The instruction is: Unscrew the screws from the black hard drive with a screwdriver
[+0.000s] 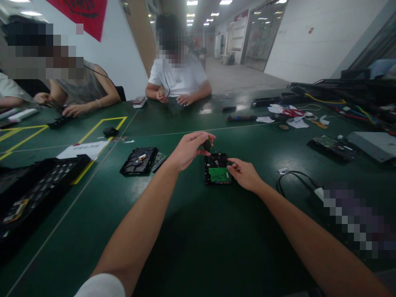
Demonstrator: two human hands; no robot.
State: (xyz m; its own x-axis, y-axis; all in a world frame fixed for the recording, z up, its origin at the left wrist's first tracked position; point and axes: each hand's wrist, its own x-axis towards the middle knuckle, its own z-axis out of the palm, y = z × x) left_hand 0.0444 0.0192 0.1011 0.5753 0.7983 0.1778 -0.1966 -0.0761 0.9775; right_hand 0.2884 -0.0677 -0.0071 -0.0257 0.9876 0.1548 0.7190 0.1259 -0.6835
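Dark green worktop (pixel 185 247) spreads under everything, its left side carrying a black tray (pixel 62 185) cut off by the picture's edge. Pixelation hides an item at the right. Near the middle lies a hard drive (pixel 219 163) with a green circuit board (pixel 219 175). Above it, the left hand (pixel 193 150) pinches a dark tool (pixel 207 144), its tip hard to make out. Fingers half bent, the right hand (pixel 246 175) meets the drive's right edge; whether it grips, I cannot tell.
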